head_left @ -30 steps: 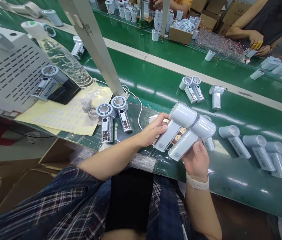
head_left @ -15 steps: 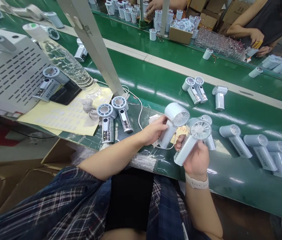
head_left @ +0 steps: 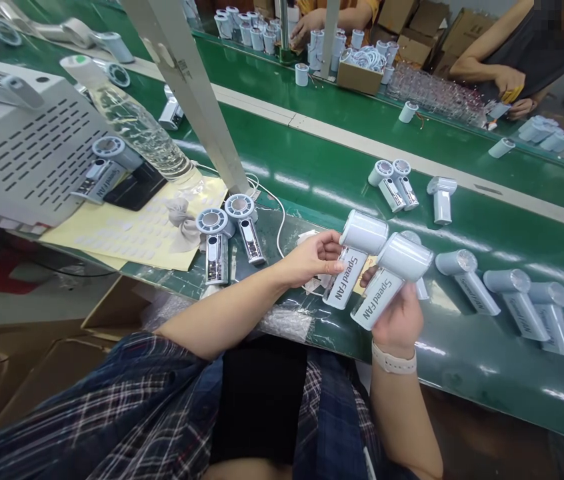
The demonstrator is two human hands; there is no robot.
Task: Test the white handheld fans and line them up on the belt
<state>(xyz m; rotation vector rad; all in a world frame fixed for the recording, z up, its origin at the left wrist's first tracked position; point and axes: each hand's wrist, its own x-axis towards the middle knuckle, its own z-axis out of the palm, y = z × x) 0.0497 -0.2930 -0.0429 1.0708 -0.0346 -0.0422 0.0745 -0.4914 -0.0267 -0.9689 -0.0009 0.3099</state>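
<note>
Two pale blue handheld fans are held up side by side above the near bench, their "Speed FAN" lettering facing me. My left hand (head_left: 318, 259) grips the left handheld fan (head_left: 347, 277) by its handle, thumb across the front. Around the handle of the right handheld fan (head_left: 379, 297) my right hand (head_left: 399, 320) is closed, with fingers coming round its left side. The two fan heads almost meet, the right one overlapping in front. Partly hidden behind the right fan stands another fan (head_left: 421, 288).
Several fans (head_left: 527, 307) lie to the right; two with exposed circuit boards (head_left: 217, 257) lie to the left. A water bottle (head_left: 137, 127), grey metal box (head_left: 22, 140) and slanted post (head_left: 197, 100) stand at left. Across the green belt (head_left: 322, 160), co-workers' hands (head_left: 509, 83) handle parts.
Both held fans have turned, so their lettered sides now face me instead of the clear-covered ends. They have shifted slightly right. On the belt, small parts have slid a little left.
</note>
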